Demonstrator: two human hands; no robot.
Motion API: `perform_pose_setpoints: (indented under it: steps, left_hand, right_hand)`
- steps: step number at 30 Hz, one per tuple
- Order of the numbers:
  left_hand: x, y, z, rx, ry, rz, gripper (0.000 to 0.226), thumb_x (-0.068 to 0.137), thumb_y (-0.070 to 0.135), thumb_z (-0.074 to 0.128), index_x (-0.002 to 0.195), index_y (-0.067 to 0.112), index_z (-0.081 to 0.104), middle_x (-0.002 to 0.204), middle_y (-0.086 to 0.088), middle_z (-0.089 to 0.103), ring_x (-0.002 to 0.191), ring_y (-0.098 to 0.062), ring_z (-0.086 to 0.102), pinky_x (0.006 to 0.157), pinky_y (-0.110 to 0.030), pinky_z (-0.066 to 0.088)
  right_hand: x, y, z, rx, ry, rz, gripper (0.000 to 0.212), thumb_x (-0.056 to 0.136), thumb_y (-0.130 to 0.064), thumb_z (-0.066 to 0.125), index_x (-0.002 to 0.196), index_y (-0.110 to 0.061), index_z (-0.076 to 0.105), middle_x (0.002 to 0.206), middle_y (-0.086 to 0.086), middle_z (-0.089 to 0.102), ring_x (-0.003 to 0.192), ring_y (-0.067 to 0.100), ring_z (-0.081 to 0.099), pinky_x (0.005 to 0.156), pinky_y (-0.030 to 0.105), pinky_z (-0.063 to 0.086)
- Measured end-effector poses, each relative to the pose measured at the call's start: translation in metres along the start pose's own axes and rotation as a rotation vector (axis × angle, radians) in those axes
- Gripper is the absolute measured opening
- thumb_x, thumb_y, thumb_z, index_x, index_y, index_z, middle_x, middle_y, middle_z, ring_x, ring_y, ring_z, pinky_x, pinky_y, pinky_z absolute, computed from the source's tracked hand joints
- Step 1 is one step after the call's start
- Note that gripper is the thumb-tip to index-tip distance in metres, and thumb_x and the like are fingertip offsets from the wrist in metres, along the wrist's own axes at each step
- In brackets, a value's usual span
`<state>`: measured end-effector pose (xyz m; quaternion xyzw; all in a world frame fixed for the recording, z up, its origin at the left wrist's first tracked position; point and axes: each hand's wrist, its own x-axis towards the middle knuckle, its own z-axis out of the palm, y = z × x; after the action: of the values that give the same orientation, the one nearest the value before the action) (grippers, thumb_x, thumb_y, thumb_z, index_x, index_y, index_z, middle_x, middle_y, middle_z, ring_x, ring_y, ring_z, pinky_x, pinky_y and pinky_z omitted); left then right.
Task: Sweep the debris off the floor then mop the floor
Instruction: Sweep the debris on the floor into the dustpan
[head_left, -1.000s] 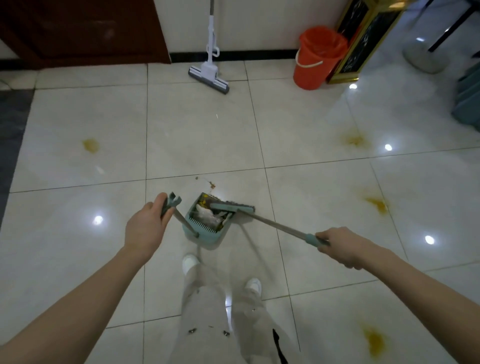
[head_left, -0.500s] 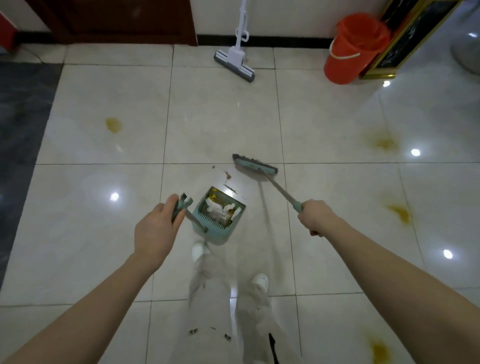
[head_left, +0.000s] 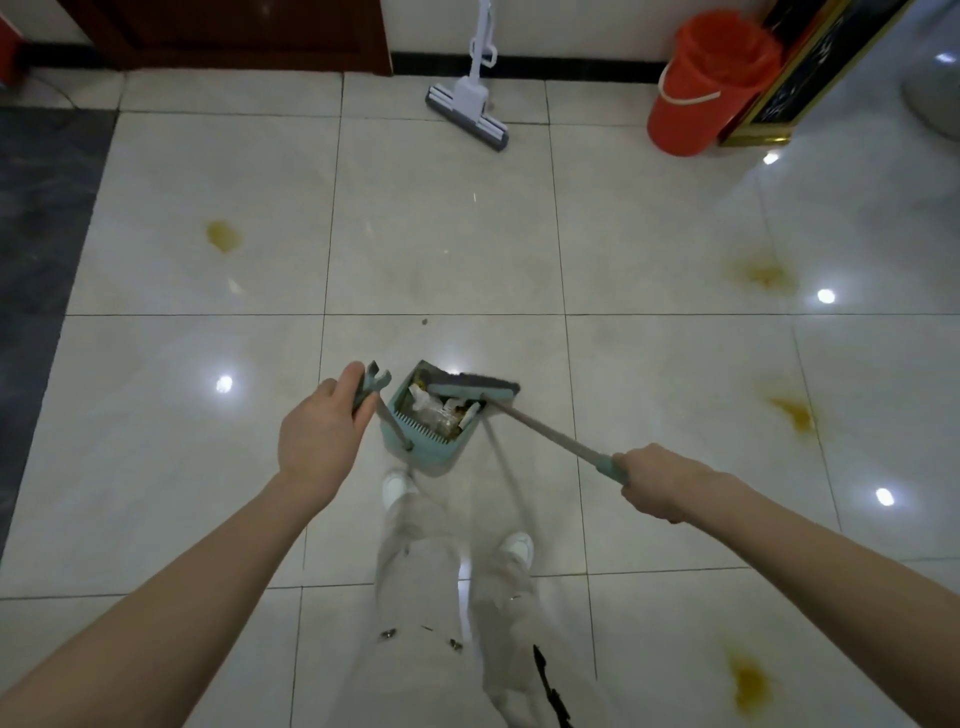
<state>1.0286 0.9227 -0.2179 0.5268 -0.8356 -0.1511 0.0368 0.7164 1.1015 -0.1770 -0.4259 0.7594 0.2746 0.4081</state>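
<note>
My left hand (head_left: 319, 439) grips the top of the teal dustpan's handle (head_left: 370, 389). The dustpan (head_left: 431, 447) stands on the white tiled floor just in front of my feet and holds wrappers and scraps. My right hand (head_left: 657, 480) grips the teal end of the broom's long handle (head_left: 550, 434). The broom head (head_left: 475, 387) lies across the dustpan's open mouth. A small dark speck (head_left: 424, 322) sits on the tile beyond the pan. Yellow stains (head_left: 223, 236) mark several tiles.
A white sponge mop (head_left: 470, 106) leans against the far wall. An orange bucket (head_left: 711, 83) stands to its right beside a black and gold cabinet (head_left: 800, 78). A brown door (head_left: 234, 31) is at the far left. Dark flooring (head_left: 36, 234) borders the left side.
The broom head swept back from the tile beyond the dustpan to the pan's mouth, and the crumbs that lay there are gone from the floor. My left hand stayed on the dustpan handle.
</note>
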Motion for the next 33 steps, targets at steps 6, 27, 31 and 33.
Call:
perform_pose_setpoints:
  steps: [6, 27, 31, 33]
  left_hand:
    - [-0.006, 0.006, 0.0, -0.007, -0.033, -0.006, 0.023, 0.097, 0.04, 0.042, 0.113, 0.024, 0.037, 0.079, -0.006, 0.057, 0.063, -0.028, 0.054, 0.052, -0.039, 0.051]
    - [-0.092, 0.018, 0.013, -0.003, -0.015, -0.047, 0.025, 0.097, 0.04, 0.043, 0.113, 0.022, 0.041, 0.082, -0.002, 0.061, 0.062, -0.024, 0.055, 0.049, -0.032, 0.044]
    - [-0.096, 0.02, 0.016, -0.012, -0.027, -0.071, 0.023, 0.096, 0.04, 0.043, 0.112, 0.023, 0.039, 0.083, -0.004, 0.061, 0.063, -0.026, 0.055, 0.05, -0.036, 0.048]
    - [-0.095, 0.019, 0.015, -0.023, -0.03, -0.075, 0.022, 0.097, 0.038, 0.044, 0.112, 0.022, 0.039, 0.083, -0.005, 0.06, 0.063, -0.027, 0.055, 0.051, -0.037, 0.049]
  right_hand:
    - [-0.022, 0.034, -0.025, 0.026, 0.046, -0.038, 0.03, 0.098, -0.028, 0.047, 0.127, -0.023, 0.056, 0.089, 0.001, 0.055, 0.056, 0.014, 0.055, 0.044, 0.022, 0.043]
    - [0.0, 0.063, 0.045, 0.543, -0.042, 0.281, 0.027, 0.1, -0.018, 0.038, 0.122, -0.004, 0.046, 0.079, 0.02, 0.066, 0.038, 0.02, 0.063, 0.037, 0.023, 0.048]
    - [-0.004, 0.048, 0.065, 0.479, 0.038, 0.25, 0.028, 0.1, -0.018, 0.038, 0.121, -0.008, 0.051, 0.081, 0.013, 0.059, 0.047, 0.019, 0.055, 0.039, 0.022, 0.043]
    - [-0.012, 0.037, 0.077, 0.435, 0.055, 0.212, 0.025, 0.1, -0.018, 0.041, 0.12, -0.009, 0.052, 0.081, 0.008, 0.055, 0.052, 0.018, 0.054, 0.036, 0.022, 0.04]
